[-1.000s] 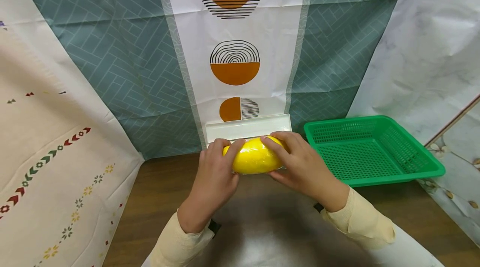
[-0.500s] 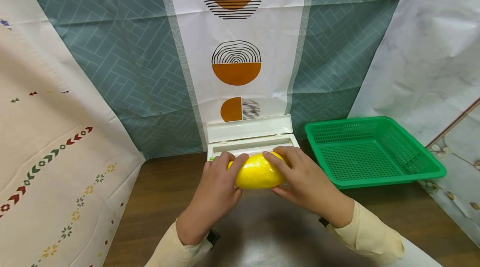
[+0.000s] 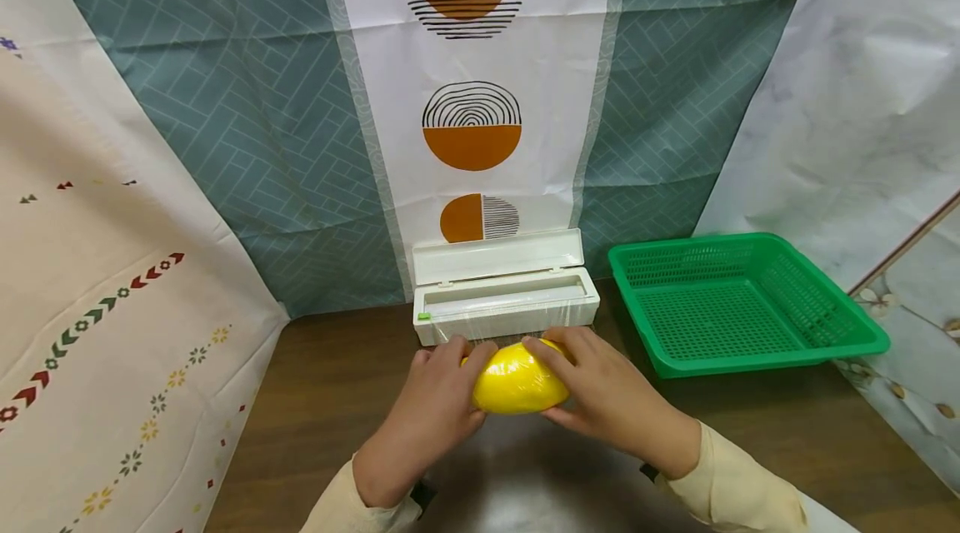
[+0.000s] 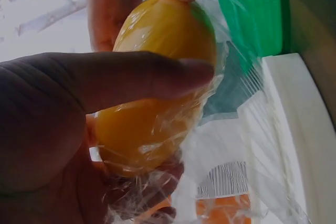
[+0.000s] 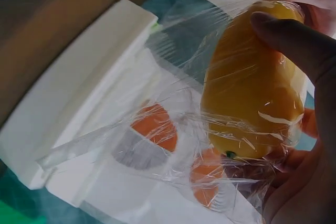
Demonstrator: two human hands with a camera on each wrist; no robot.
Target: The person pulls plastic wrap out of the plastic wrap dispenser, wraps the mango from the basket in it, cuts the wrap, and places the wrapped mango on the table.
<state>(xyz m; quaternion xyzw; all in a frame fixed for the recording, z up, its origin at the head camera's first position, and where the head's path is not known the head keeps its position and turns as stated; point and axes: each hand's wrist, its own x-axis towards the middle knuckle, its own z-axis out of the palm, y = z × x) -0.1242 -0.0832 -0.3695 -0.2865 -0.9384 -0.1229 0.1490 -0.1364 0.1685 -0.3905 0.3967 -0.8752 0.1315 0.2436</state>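
Observation:
Both hands hold a smooth yellow fruit, mango-like in shape, wrapped in shiny cling film. My left hand grips its left end with the thumb across the top; my right hand grips the right end likewise. A small dark green spot marks one end of the fruit in the right wrist view. From the fruit, a stretched sheet of cling film runs to a white film dispenser behind it. The dispenser's lid stands raised, with the film roll inside and a green slider at its left.
A green plastic basket sits at the right on the dark wooden table. Patterned cloth hangs behind the dispenser, and more sheets line both sides.
Both hands have drawn the fruit back toward the person, away from the dispenser, pulling film out after it. The dispenser's front now shows.

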